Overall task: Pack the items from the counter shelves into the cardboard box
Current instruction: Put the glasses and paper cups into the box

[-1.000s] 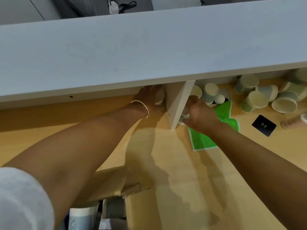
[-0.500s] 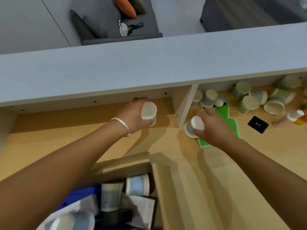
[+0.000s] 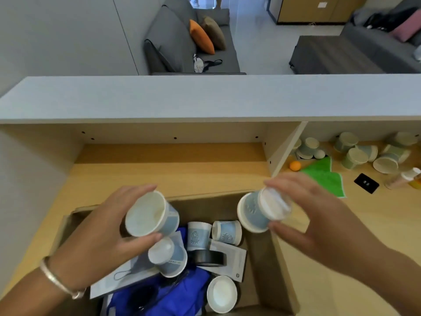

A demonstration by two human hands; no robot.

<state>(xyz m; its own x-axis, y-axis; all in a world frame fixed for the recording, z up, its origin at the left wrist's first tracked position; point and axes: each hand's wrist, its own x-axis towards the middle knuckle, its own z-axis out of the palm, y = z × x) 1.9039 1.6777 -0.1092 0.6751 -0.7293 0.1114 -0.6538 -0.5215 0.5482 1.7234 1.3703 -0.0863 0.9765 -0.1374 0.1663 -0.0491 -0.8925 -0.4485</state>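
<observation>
My left hand (image 3: 107,226) grips a blue-and-white paper cup (image 3: 151,214), mouth towards me, over the left part of the open cardboard box (image 3: 276,265). A second blue paper cup (image 3: 262,209) lies on its side in my right hand (image 3: 314,215), above the box's right rim. Inside the box lie several paper cups (image 3: 225,231), a roll of black tape (image 3: 209,257), white papers (image 3: 234,258) and a blue cloth (image 3: 182,293). More paper cups (image 3: 355,157) lie scattered in the right shelf compartment.
A white divider (image 3: 284,147) splits the shelf space under the grey counter top (image 3: 205,96). On the right lie a green cloth (image 3: 323,176), an orange ball (image 3: 295,166), a black socket plate (image 3: 366,183) and a bottle (image 3: 403,179). The left compartment's wooden floor (image 3: 170,169) is bare.
Both hands drew back from the shelf, each with a cup, and now hover over the box. My view tilted, bringing the box's contents and the room beyond into sight.
</observation>
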